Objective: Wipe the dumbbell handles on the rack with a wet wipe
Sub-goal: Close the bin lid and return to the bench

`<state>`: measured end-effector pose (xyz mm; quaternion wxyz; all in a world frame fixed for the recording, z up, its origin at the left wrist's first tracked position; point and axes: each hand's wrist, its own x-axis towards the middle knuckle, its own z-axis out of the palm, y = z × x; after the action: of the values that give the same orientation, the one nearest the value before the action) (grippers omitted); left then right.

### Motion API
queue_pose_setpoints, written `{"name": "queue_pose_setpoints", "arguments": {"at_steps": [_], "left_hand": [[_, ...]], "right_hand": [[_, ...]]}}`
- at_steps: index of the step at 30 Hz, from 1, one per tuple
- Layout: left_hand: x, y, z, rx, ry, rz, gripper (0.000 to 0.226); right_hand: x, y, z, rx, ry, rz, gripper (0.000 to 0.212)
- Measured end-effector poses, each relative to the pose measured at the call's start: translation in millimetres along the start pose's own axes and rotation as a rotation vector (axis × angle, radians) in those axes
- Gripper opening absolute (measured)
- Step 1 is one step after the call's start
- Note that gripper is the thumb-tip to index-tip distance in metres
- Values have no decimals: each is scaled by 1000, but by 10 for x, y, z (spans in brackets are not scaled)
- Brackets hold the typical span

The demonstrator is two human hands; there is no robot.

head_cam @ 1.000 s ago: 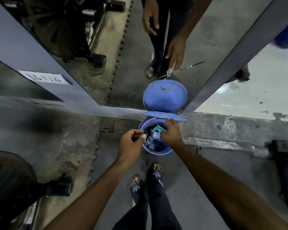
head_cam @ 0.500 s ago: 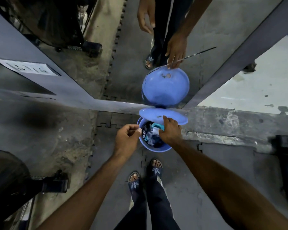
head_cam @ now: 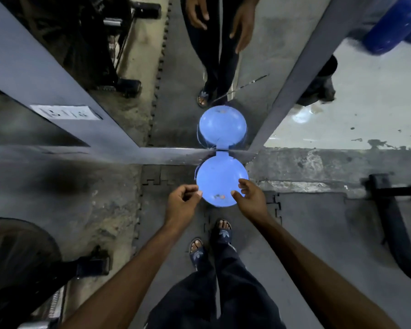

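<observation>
A round blue bin (head_cam: 221,179) stands on the floor against a mirror, its lid down over the opening. My left hand (head_cam: 182,201) hovers at the lid's left edge with fingers curled and thumb against the forefinger; nothing shows in it. Over the lid's right edge, my right hand (head_cam: 249,198) has its fingers spread and relaxed, just off the lid. No wet wipe and no dumbbell rack is in view.
The mirror (head_cam: 223,55) reflects the bin, my legs and both hands. Its grey frame (head_cam: 166,154) runs along the floor. A dark fan (head_cam: 17,257) sits at lower left, a black metal stand (head_cam: 389,210) at right. My sandalled feet (head_cam: 221,231) stand just behind the bin.
The bin's lid was up, held by my right hand, with crumpled waste showing inside. The lid has come down and my right hand has let go. My left hand stays curled.
</observation>
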<state>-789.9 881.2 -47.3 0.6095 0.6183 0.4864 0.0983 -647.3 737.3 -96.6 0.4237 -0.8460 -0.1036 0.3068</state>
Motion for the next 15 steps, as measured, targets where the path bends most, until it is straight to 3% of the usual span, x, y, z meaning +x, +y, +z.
{"name": "queue_pose_setpoints", "arguments": {"at_steps": [6,15], "left_hand": [[-570,121,187,63,-167,1,12],[-1032,418,1347,219,-473,163,4]], "right_hand": [[-813,45,-501,322,149,108,13],[-1598,613,-1586,549,431,173,15]]}}
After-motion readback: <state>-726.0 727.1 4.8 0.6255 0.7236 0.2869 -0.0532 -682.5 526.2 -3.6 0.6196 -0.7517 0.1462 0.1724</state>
